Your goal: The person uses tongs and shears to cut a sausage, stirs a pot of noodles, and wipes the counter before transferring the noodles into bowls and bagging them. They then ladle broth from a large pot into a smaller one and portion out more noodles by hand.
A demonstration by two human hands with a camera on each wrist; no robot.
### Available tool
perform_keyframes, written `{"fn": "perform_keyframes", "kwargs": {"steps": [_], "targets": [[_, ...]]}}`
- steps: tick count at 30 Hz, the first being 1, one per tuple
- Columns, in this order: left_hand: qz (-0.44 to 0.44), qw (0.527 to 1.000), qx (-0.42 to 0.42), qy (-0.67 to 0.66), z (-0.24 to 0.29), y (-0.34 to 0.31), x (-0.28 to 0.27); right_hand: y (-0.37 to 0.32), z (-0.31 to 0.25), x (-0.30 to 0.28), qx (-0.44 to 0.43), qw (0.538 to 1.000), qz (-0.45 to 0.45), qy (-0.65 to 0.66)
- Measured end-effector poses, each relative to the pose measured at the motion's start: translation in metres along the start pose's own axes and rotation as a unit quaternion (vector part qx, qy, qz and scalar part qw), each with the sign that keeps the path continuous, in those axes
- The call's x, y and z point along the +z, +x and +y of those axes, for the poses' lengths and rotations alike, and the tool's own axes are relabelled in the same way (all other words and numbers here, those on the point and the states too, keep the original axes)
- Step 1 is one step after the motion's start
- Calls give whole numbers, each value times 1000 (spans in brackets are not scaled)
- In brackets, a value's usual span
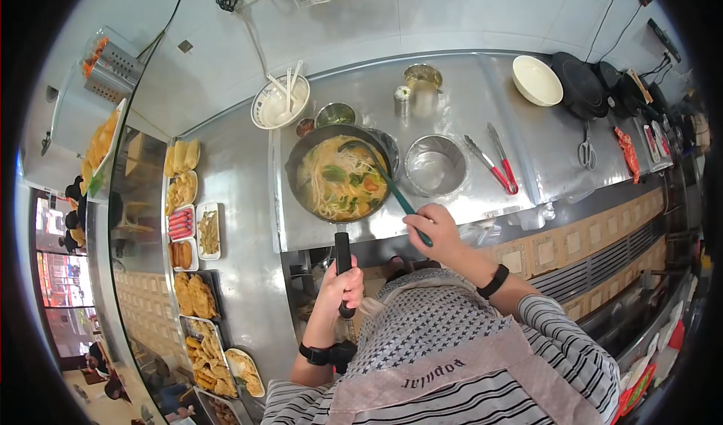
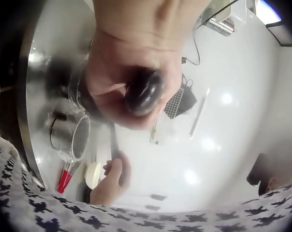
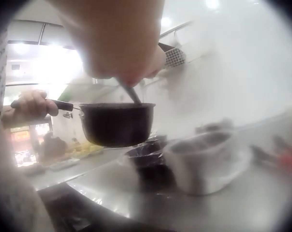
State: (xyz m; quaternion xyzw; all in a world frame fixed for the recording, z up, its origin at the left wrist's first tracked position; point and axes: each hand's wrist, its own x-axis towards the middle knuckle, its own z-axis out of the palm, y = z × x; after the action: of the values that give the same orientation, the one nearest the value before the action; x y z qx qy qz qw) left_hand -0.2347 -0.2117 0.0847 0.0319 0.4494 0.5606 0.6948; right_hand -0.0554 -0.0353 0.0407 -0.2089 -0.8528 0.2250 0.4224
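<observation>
My left hand [image 1: 339,288] grips the black handle [image 1: 343,253] of a dark saucepan [image 1: 290,170], and the handle's butt shows in the left wrist view. In the right wrist view the pan hangs above the counter. Yellow-orange broth with noodles [image 1: 320,191], green leaves and red pieces fills it. My right hand [image 1: 437,233] holds a green cooking spoon [image 1: 393,188] by its handle, its dark head lying in the food near the pan's far side. Right of the pan stands a round metal pot [image 1: 435,143] lined with clear plastic.
Red-handled tongs [image 1: 497,169] lie right of the metal pot. Behind are a patterned bowl with white spoons [image 1: 263,112], a small bowl of greens [image 1: 336,110] and a cream bowl [image 1: 536,79]. Trays of fried food [image 1: 194,297] line the left counter. Scissors [image 1: 586,154] lie at the right.
</observation>
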Motion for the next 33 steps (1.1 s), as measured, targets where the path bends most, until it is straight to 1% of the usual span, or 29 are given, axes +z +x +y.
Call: {"fn": "perform_keyframes", "kwargs": {"steps": [3, 6, 10, 13, 19, 23, 33], "targets": [[39, 999, 21, 1, -2, 6, 7, -4, 4, 20, 6, 1000, -18, 13], [68, 996, 46, 31, -1, 13, 12, -7, 5, 32, 10, 999, -25, 22], [107, 990, 73, 55, -2, 21, 17, -7, -2, 45, 19, 999, -12, 29], [113, 987, 87, 80, -1, 24, 22, -5, -6, 49, 28, 998, -36, 42], [132, 983, 86, 97, 2, 30, 25, -5, -6, 55, 36, 998, -37, 46], [139, 980, 104, 98, 5, 32, 33, -2, -6, 57, 39, 997, -42, 54], [158, 972, 113, 136, 10, 35, 39, 6, -10, 63, 32, 997, -20, 73]]}}
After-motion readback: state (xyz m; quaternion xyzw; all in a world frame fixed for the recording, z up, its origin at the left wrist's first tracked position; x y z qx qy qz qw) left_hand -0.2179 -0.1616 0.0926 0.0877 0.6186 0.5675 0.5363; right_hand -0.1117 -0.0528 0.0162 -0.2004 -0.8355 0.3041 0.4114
